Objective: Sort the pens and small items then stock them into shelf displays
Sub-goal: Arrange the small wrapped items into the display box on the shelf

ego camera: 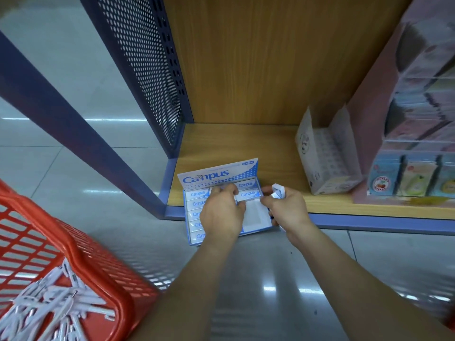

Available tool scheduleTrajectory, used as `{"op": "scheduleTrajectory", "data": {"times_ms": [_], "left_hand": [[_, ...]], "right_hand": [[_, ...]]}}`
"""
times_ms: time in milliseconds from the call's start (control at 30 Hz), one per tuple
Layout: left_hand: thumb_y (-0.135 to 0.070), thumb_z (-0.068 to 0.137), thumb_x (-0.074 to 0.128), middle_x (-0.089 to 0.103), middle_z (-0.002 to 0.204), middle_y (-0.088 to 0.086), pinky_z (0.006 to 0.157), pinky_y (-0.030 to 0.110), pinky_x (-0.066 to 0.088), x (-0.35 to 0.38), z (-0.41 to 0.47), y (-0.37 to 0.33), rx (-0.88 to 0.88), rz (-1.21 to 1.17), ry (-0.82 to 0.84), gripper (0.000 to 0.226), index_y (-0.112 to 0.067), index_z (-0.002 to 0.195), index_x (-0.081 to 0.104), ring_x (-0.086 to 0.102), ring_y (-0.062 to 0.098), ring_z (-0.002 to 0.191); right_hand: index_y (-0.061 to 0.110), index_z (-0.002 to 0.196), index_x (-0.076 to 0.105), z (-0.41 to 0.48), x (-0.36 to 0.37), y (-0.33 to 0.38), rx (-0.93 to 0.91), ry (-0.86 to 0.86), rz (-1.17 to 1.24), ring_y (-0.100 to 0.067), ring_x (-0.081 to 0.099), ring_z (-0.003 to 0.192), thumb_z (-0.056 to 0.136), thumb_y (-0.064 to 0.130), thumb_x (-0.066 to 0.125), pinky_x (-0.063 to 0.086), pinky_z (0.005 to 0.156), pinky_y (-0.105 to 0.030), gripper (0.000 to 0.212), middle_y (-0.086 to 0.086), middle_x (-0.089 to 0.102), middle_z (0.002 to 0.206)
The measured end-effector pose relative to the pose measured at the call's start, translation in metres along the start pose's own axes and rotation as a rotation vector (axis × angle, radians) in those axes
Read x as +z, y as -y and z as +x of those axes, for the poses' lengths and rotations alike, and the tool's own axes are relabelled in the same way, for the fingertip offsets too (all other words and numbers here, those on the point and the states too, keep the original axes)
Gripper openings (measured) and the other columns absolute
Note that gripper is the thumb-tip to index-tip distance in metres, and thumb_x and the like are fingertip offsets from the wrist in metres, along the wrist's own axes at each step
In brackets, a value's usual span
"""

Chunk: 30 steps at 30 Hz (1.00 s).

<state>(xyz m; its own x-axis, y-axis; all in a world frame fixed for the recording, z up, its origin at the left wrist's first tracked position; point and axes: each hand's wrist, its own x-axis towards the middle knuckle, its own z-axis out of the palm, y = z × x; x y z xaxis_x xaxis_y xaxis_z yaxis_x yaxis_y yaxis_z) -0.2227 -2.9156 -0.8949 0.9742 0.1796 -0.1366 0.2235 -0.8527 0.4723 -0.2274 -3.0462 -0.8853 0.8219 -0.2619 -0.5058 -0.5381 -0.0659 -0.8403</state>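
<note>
Shelf [246, 143] of wood bears the Campus box [216, 175], which juts past its front edge. Left of the box and nearer, a red basket [81, 244] holds white pens [49, 303]. Over the box, the left hand [221, 212] pinches an eraser [248, 194]. At the box's right edge, the right hand [285, 207] grips crumpled paper [277, 190].

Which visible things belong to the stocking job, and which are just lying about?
Job: blue-and-white Campus eraser display box; left hand over its erasers; right hand gripping a small white-and-blue item; red plastic basket of white pens.
Lying about: white cardboard display box; pink display stand.
</note>
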Motion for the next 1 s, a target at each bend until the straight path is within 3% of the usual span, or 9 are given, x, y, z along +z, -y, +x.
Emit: {"op": "scheduleTrajectory", "data": {"times_ms": [167,300,367,433,500,567,700,867,1000], "left_hand": [[-0.034,0.082,0.062,0.056,0.106,0.000,0.064,0.030,0.042,-0.004,0.006,-0.004,-0.025,0.035,0.033,0.025,-0.025,0.102,0.049,0.058,0.026,0.087],[-0.032,0.079,0.065,0.057,0.098,-0.002,0.065,0.027,0.037,-0.006,0.011,-0.002,-0.050,-0.077,0.076,0.026,-0.024,0.097,0.049,0.057,0.022,0.086],[-0.024,0.083,0.061,0.059,0.095,0.001,0.066,0.027,0.041,-0.012,0.008,-0.001,-0.110,-0.332,0.085,0.017,-0.022,0.096,0.050,0.057,0.021,0.081],[-0.014,0.092,0.051,0.063,0.089,0.010,0.066,0.028,0.049,-0.024,-0.001,-0.003,-0.294,-0.873,0.146,0.004,-0.016,0.095,0.053,0.060,0.020,0.072],[-0.011,0.097,0.048,0.069,0.091,0.016,0.077,0.029,0.055,-0.036,-0.011,-0.006,-0.436,-1.356,0.256,0.010,-0.008,0.098,0.057,0.068,0.023,0.080],[-0.016,0.097,0.050,0.072,0.101,0.014,0.089,0.034,0.053,-0.039,-0.016,-0.007,-0.442,-1.536,0.309,0.018,-0.004,0.107,0.059,0.069,0.023,0.097],[-0.028,0.100,0.044,0.071,0.110,0.006,0.093,0.036,0.049,-0.039,-0.024,-0.012,-0.363,-1.576,0.362,0.027,-0.009,0.112,0.058,0.064,0.019,0.110],[-0.035,0.102,0.035,0.069,0.116,0.000,0.073,0.035,0.050,-0.036,-0.031,-0.018,-0.318,-1.582,0.425,0.029,-0.020,0.116,0.055,0.065,0.018,0.104],[-0.026,0.097,0.049,0.072,0.094,0.003,0.078,0.032,0.054,-0.040,-0.033,-0.016,-0.293,-1.527,0.377,0.019,-0.014,0.107,0.060,0.069,0.016,0.093]], "right_hand": [[0.010,0.096,0.067,-0.001,-0.003,0.004,0.105,0.039,0.105,-0.017,0.041,0.056,0.085,0.003,0.061,0.031,0.040,-0.020,0.014,-0.012,0.056,0.075],[0.011,0.087,0.060,-0.002,-0.008,0.010,0.173,0.072,0.279,-0.016,0.042,0.055,0.084,0.002,0.057,0.030,0.043,-0.023,0.010,-0.013,0.052,0.077],[0.010,0.088,0.059,-0.004,-0.012,0.015,0.160,0.153,0.332,-0.014,0.044,0.053,0.085,0.006,0.061,0.030,0.041,-0.022,0.006,-0.010,0.051,0.072],[0.011,0.089,0.060,-0.008,-0.014,0.019,0.148,0.267,0.310,-0.013,0.046,0.052,0.085,0.013,0.068,0.031,0.039,-0.020,0.009,-0.005,0.050,0.065],[0.012,0.089,0.063,-0.013,-0.014,0.022,0.146,0.386,0.231,-0.012,0.045,0.051,0.085,0.019,0.071,0.029,0.038,-0.018,0.012,-0.004,0.050,0.063],[0.013,0.089,0.064,-0.020,-0.013,0.023,0.154,0.505,0.175,-0.010,0.043,0.050,0.085,0.021,0.071,0.026,0.036,-0.017,0.011,-0.004,0.052,0.063],[0.010,0.095,0.065,-0.027,-0.009,0.021,0.165,0.554,0.222,-0.009,0.042,0.049,0.089,0.015,0.066,0.026,0.036,-0.015,0.008,-0.006,0.060,0.069],[0.009,0.100,0.063,-0.031,-0.009,0.020,0.128,0.566,0.211,-0.009,0.043,0.050,0.089,0.007,0.063,0.026,0.038,-0.017,0.011,-0.010,0.063,0.079],[0.009,0.094,0.063,-0.030,-0.012,0.018,0.107,0.471,0.285,-0.009,0.044,0.050,0.087,0.003,0.064,0.028,0.038,-0.017,0.010,-0.009,0.065,0.077]]}}
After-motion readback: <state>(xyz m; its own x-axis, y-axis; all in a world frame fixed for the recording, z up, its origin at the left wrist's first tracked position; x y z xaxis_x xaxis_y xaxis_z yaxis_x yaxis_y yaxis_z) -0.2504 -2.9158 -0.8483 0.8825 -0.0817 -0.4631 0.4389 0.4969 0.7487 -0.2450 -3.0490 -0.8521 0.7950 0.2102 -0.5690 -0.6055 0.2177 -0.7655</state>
